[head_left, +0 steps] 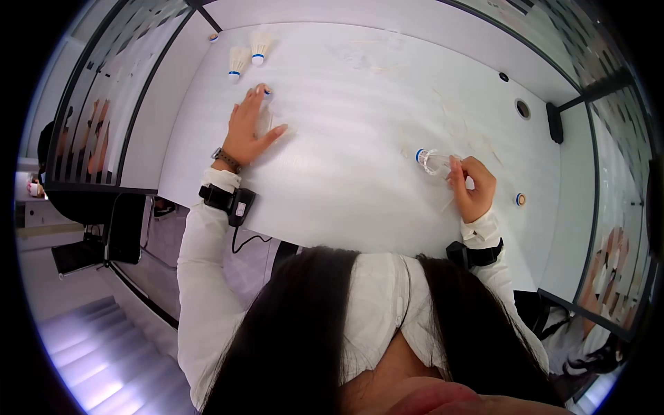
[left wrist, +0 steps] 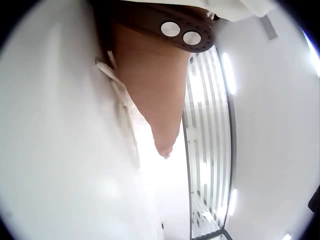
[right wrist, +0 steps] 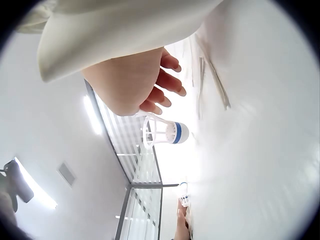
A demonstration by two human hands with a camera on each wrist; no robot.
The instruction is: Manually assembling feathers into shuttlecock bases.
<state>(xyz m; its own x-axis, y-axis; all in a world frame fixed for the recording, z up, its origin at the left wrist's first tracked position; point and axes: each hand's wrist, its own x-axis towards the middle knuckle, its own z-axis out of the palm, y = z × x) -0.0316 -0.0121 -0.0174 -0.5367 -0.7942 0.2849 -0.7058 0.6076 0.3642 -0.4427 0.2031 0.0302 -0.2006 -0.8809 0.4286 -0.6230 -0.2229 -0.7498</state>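
My right hand [head_left: 474, 188] pinches the skirt end of a shuttlecock [head_left: 430, 160] with thumb and fingertips. In the right wrist view this shuttlecock [right wrist: 167, 133] shows a white cage without feathers and a blue band round its cork; curled fingers [right wrist: 170, 81] are at its rim. My left hand [head_left: 245, 131] lies at the table's left with fingers stretched and thumb spread. Partly hidden under it is another shuttlecock [head_left: 268, 90], its cork by the fingertips. The left wrist view shows the hand [left wrist: 155, 95] beside pale thin shafts [left wrist: 121, 95], with most fingers out of sight.
Two feathered shuttlecocks [head_left: 238, 62] lie beyond my left hand. A small round cork-coloured piece [head_left: 520, 199] sits right of my right hand, another [head_left: 213, 37] at the far left corner. Loose pale shafts [right wrist: 214, 75] lie on the white table [head_left: 346, 173], which has a cable hole [head_left: 522, 108].
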